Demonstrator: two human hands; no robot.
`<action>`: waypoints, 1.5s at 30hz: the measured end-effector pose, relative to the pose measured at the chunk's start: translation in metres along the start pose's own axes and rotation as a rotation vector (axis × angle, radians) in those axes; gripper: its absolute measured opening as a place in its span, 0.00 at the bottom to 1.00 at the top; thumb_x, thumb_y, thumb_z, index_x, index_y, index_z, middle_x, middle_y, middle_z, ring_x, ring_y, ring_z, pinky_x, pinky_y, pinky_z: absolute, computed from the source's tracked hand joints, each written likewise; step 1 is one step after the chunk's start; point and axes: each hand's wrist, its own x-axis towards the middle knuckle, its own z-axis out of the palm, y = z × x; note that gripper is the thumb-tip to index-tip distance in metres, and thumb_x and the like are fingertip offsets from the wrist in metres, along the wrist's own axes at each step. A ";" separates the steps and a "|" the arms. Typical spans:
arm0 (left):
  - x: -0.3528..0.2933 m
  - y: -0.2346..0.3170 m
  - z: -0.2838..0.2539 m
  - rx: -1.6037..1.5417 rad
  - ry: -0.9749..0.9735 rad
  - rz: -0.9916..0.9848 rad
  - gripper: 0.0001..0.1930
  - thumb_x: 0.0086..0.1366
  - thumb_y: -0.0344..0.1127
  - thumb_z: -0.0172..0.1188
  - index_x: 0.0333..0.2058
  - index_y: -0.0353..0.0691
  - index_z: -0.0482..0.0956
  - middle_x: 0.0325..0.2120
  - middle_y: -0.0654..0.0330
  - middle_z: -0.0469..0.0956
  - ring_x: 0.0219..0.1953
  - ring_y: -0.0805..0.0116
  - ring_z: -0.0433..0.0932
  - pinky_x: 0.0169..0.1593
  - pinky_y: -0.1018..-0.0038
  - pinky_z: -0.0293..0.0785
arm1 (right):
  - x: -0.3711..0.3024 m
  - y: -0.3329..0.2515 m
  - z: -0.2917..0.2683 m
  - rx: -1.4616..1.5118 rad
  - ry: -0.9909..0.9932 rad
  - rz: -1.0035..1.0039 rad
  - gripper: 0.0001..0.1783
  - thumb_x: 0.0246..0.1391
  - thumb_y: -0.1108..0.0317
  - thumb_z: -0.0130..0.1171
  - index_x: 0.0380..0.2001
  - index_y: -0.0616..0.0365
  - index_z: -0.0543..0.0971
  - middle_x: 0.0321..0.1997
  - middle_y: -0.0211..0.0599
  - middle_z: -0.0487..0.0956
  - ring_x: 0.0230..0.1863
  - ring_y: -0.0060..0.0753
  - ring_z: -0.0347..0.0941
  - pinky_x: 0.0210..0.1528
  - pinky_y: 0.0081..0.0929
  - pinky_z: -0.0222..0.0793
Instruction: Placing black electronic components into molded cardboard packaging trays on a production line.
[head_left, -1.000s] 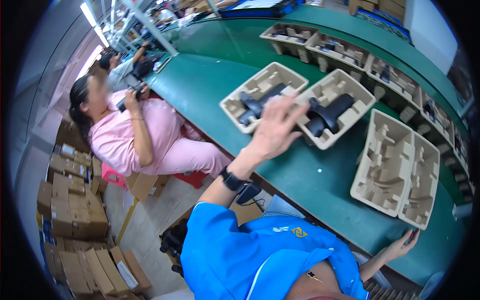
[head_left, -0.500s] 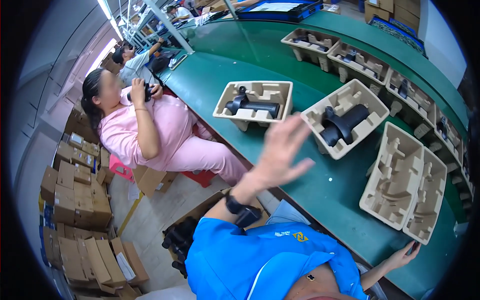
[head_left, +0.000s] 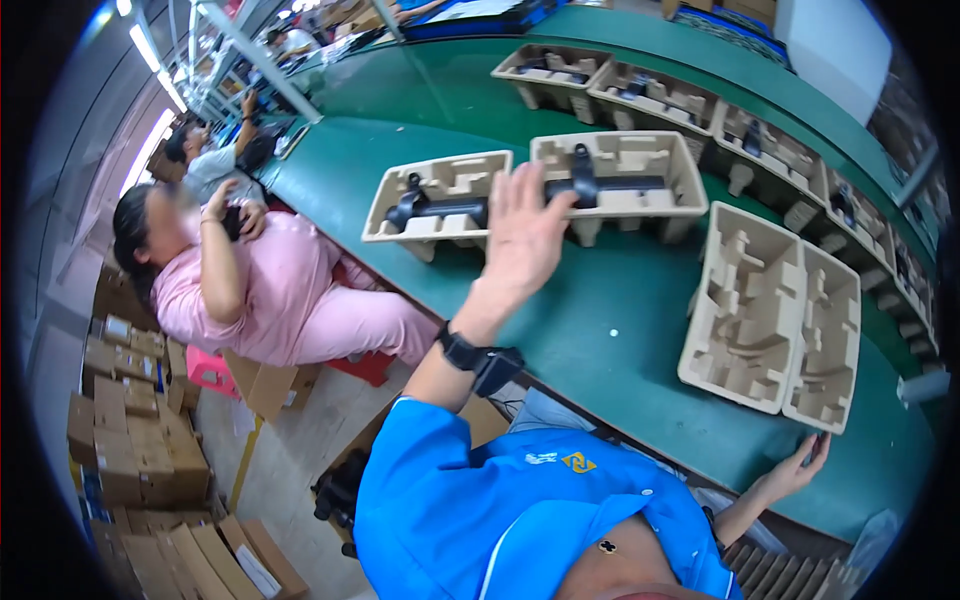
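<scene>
My left hand (head_left: 525, 235) reaches over the bench with its fingers stretched out and apart, in front of the gap between two beige moulded pulp trays. Whether it touches either tray, I cannot tell. In the left tray (head_left: 440, 231) lies a black cylindrical part (head_left: 450, 209) with a ring clamp. A similar black part (head_left: 630, 186) with an upright ring clamp rests in the right tray (head_left: 650, 213). My right hand (head_left: 785, 476) is low at the right, by the near end of two unfilled trays (head_left: 740, 378), its fingers curled about something small and dark.
A row of beige trays (head_left: 650, 108) with black parts runs along the back and right of the green bench (head_left: 560, 345). At the left a person in pink (head_left: 260, 285) sits by the bench, hands raised. Cardboard boxes (head_left: 150, 450) are stacked on the floor.
The right tray with its black part has turned from slanted to lined up beside the left tray. My left hand's fingers now point upward. My view has shifted; my right hand stays beside the unfilled trays.
</scene>
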 end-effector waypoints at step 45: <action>-0.050 -0.043 -0.008 -0.051 0.026 -0.271 0.14 0.52 0.26 0.65 0.39 0.37 0.77 0.36 0.52 0.71 0.39 0.52 0.74 0.42 0.64 0.71 | 0.005 0.037 0.009 -0.032 -0.076 -0.031 0.20 0.65 0.66 0.50 0.56 0.68 0.68 0.57 0.46 0.69 0.55 0.36 0.68 0.54 0.31 0.67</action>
